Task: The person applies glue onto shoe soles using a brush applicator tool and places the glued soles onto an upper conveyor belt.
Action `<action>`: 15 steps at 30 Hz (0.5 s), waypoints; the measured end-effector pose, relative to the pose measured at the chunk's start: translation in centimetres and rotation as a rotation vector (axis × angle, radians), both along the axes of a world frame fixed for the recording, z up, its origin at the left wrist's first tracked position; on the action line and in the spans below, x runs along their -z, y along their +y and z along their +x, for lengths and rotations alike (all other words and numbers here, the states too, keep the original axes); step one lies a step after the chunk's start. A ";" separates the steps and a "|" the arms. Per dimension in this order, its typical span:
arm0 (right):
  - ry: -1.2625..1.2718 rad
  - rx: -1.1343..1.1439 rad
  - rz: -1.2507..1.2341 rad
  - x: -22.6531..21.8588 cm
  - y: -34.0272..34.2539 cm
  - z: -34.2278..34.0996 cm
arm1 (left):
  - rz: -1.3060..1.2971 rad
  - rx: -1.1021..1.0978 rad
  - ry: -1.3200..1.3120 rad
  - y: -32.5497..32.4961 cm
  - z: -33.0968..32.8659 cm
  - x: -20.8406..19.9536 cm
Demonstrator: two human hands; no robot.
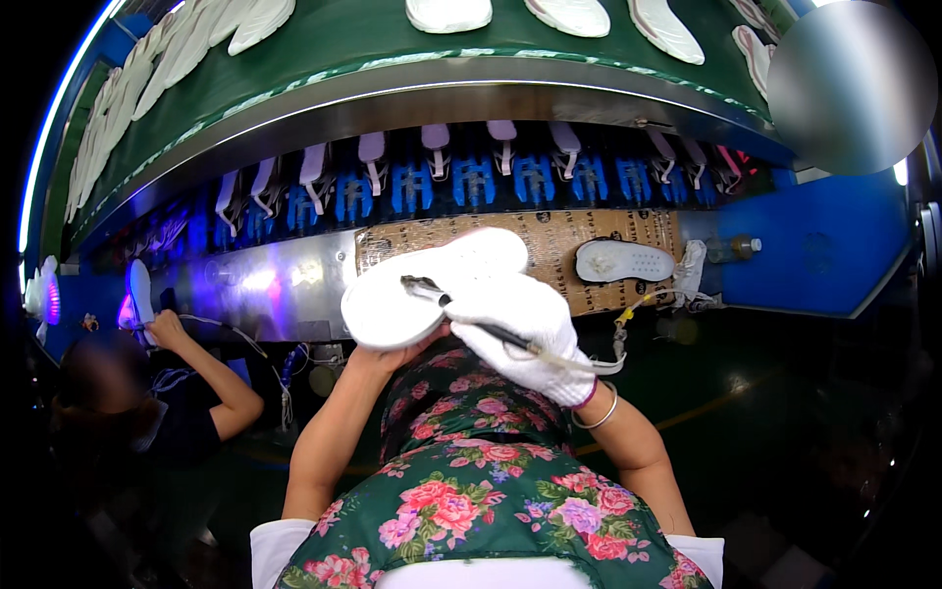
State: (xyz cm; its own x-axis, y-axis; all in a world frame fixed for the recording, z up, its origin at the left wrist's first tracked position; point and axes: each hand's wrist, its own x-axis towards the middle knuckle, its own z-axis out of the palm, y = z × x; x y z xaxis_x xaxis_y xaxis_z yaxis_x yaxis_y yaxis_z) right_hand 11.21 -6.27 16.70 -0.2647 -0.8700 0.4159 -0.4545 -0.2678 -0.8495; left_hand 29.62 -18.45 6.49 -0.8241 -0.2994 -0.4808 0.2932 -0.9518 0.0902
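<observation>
Head view: brush (461, 312) on sole (422, 290) edge

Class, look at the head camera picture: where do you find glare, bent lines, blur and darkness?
Head view: glare with a purple tint sits on the metal panel; the green conveyor bows from fisheye distortion; a round blurred patch covers the upper right corner; the floor at right lies in darkness; the white sole in the left hand and the gloved right hand holding a brush are bright and sharp.
</observation>
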 end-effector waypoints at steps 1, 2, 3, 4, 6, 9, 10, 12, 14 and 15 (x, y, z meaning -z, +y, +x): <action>0.033 0.021 -0.039 -0.4 0.1 0.1 | -0.261 0.003 -0.002 0.5 -0.6 -0.3; 0.079 0.018 -0.042 -0.7 0.2 0.5 | -0.512 -0.023 -0.028 1.0 -1.9 -2.2; 0.116 0.017 -0.050 -1.1 0.4 0.7 | -0.157 -0.120 0.147 1.2 -2.1 -4.1; 0.151 0.030 -0.086 -1.1 0.5 0.7 | -0.091 -0.135 0.182 1.4 -1.7 -3.6; 0.141 0.046 -0.084 -1.5 0.8 0.8 | -0.105 -0.103 0.318 2.2 -1.7 -2.9; 0.198 0.133 -0.031 -2.8 1.2 0.3 | -0.226 -0.086 0.474 3.3 -4.6 -3.8; 0.189 0.135 -0.026 -3.1 1.3 0.2 | -0.176 -0.099 0.473 3.6 -5.0 -3.5; 0.143 0.183 -0.051 -3.4 1.1 0.3 | -0.112 -0.120 0.495 4.3 -5.7 -3.2; 0.155 0.192 -0.034 -4.2 0.8 0.3 | -0.139 -0.116 0.528 4.6 -6.4 -2.8; 0.165 0.201 -0.012 -4.4 0.8 0.4 | -0.147 -0.128 0.514 4.7 -6.6 -2.9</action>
State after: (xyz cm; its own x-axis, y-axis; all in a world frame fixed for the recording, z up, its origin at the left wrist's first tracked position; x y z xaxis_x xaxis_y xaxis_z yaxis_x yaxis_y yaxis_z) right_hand 11.65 -5.46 21.11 -0.3593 -0.8013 0.4783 -0.6322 -0.1680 -0.7564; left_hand 23.03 -13.76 9.39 -0.8943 -0.4465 0.0287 0.4473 -0.8937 0.0343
